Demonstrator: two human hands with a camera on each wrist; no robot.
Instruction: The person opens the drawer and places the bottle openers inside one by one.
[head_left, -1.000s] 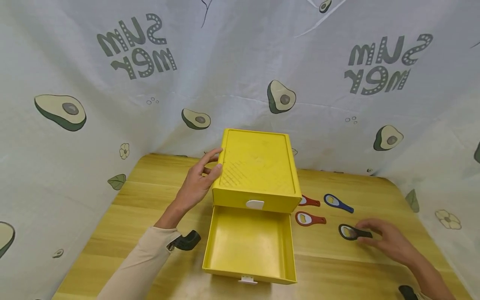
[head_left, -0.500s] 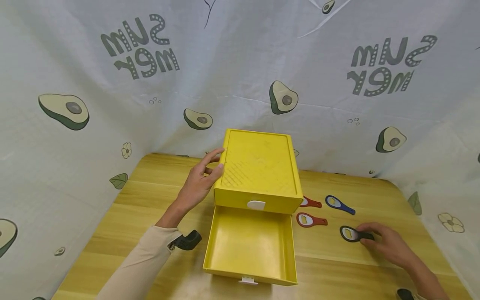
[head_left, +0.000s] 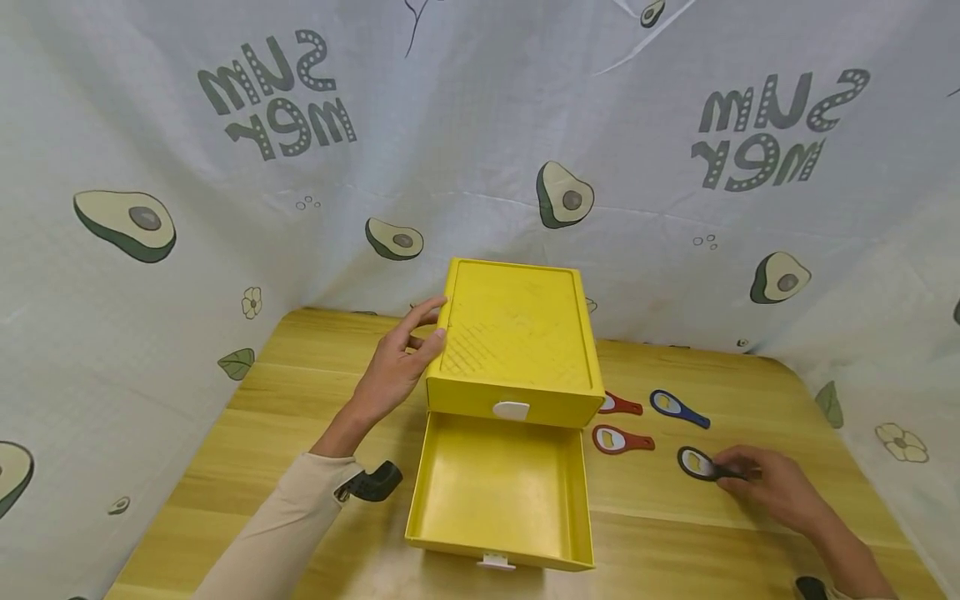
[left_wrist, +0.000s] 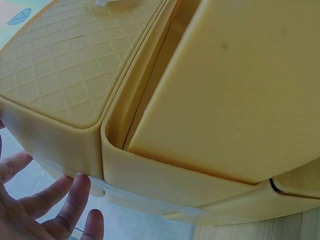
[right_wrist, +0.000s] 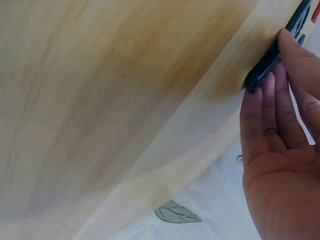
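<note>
In the middle of the table stands a yellow two-drawer box [head_left: 517,325], its lower drawer [head_left: 495,483] pulled out with nothing inside. My left hand [head_left: 393,362] rests against the left side of the box, fingers spread and fairly straight; the left wrist view shows these fingers [left_wrist: 75,197] touching its wall. On the right, my right hand [head_left: 772,483] pinches the handle of a black bottle opener [head_left: 695,463] between thumb and fingers. The right wrist view shows that black handle [right_wrist: 262,70] in the fingertips, close to the table.
Beyond the right hand lies a blue bottle opener [head_left: 678,408]. Two red bottle openers lie beside the box, one in front [head_left: 622,439] and another partly hidden by the box [head_left: 622,404]. A printed curtain [head_left: 480,125] hangs behind the wooden table [head_left: 675,558].
The right thumb and fingers have closed in on the black bottle opener's handle. The left hand, box and other bottle openers stay put.
</note>
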